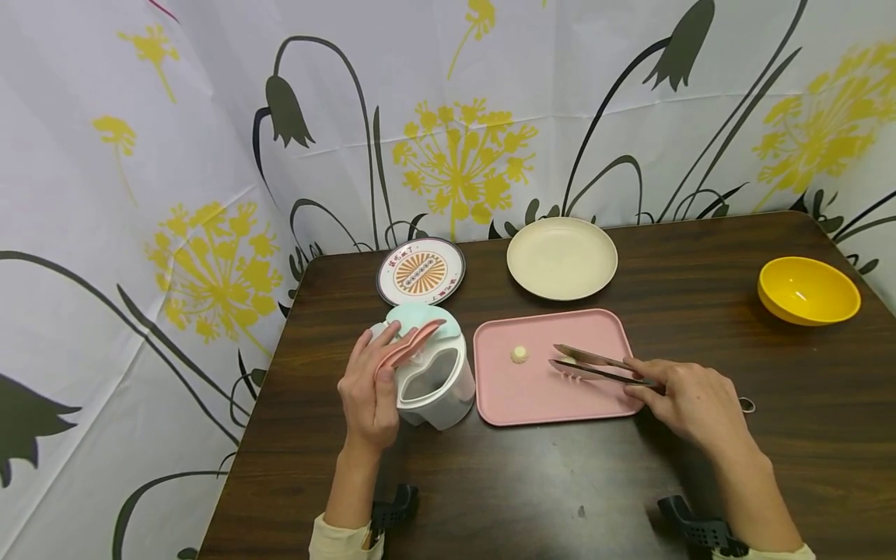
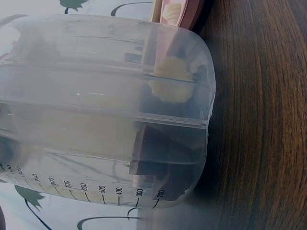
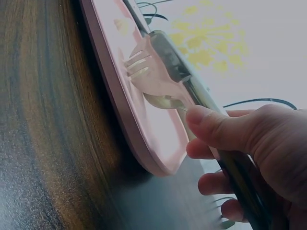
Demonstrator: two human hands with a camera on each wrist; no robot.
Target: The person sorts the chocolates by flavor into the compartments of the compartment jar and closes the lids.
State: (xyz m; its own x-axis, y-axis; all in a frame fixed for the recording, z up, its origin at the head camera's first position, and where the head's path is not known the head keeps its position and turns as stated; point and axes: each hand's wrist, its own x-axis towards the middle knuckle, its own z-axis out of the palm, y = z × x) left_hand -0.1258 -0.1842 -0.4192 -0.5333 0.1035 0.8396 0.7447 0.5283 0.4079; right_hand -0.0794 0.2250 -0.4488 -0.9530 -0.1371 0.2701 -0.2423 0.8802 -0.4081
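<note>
My left hand (image 1: 371, 393) grips a raised pink lid flap (image 1: 411, 347) on a clear divided container (image 1: 448, 404), exposing one compartment from above. In the left wrist view, a pale swirled piece (image 2: 171, 81) and dark brown pieces (image 2: 156, 151) lie in separate compartments. My right hand (image 1: 689, 397) holds metal tongs (image 1: 595, 358) above a pink tray (image 1: 553, 408). One tong end has fork tines (image 3: 139, 64). A small pale piece (image 1: 519, 355) sits on the tray. Another pale piece (image 1: 568, 361) is between the tong ends; whether they touch it I cannot tell.
Behind the container stands a patterned plate (image 1: 448, 286). A cream plate (image 1: 562, 260) lies behind the tray, and a yellow bowl (image 1: 808, 292) is at the far right. The dark wooden table (image 1: 532, 482) meets a flowered cloth (image 1: 490, 62) at the back.
</note>
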